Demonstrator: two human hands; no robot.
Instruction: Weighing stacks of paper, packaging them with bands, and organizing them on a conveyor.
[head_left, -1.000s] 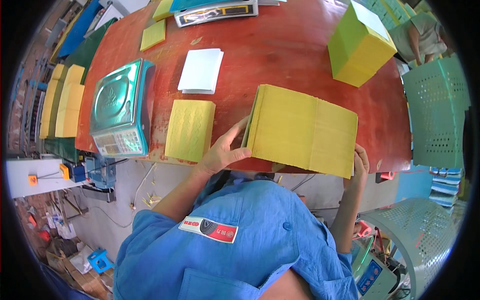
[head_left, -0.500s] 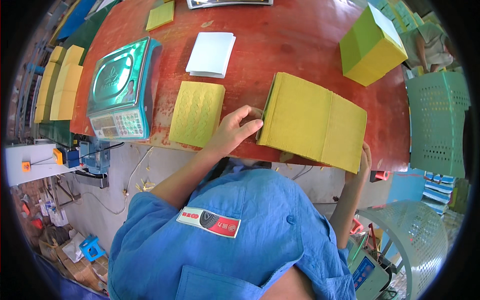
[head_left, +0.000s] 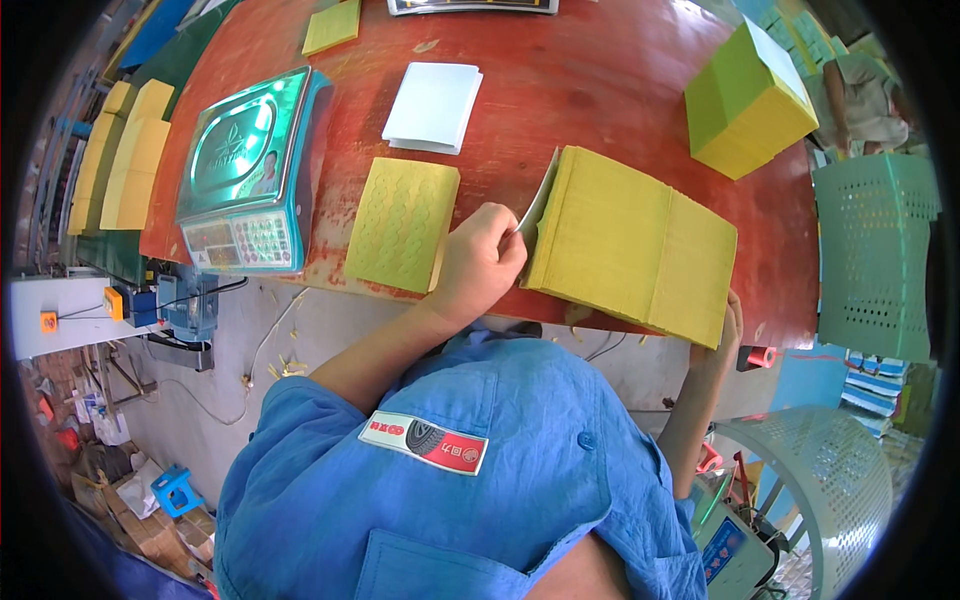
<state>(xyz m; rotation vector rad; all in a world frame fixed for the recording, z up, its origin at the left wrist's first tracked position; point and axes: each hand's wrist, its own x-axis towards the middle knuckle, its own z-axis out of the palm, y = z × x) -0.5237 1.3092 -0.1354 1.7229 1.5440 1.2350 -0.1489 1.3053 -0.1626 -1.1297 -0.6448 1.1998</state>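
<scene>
A thick stack of yellow paper (head_left: 630,240) stands tilted at the table's near edge, right of the middle. At its left side my left hand (head_left: 480,262) is closed, pinching the edge of a thin white sheet (head_left: 541,195) that stands slightly away from the stack. My right hand (head_left: 733,320) grips the stack's lower right end, its fingers partly hidden behind the paper. Just left of my left hand lies a yellow paper pad (head_left: 405,222) with wavy cut rows. Beyond that pad is a small pile of white folded sheets (head_left: 433,108).
A teal digital scale (head_left: 245,180) sits on the red table (head_left: 580,80) at left. A tall yellow block (head_left: 752,105) stands far right, beside a perforated green panel (head_left: 873,250). Yellow stacks (head_left: 137,165) line the far left. Someone (head_left: 865,100) sits beyond the right side.
My left hand has closed from a looser, more open grasp and turned knuckles up. The white sheet now leans out from the stack's left side. My right hand stays in place.
</scene>
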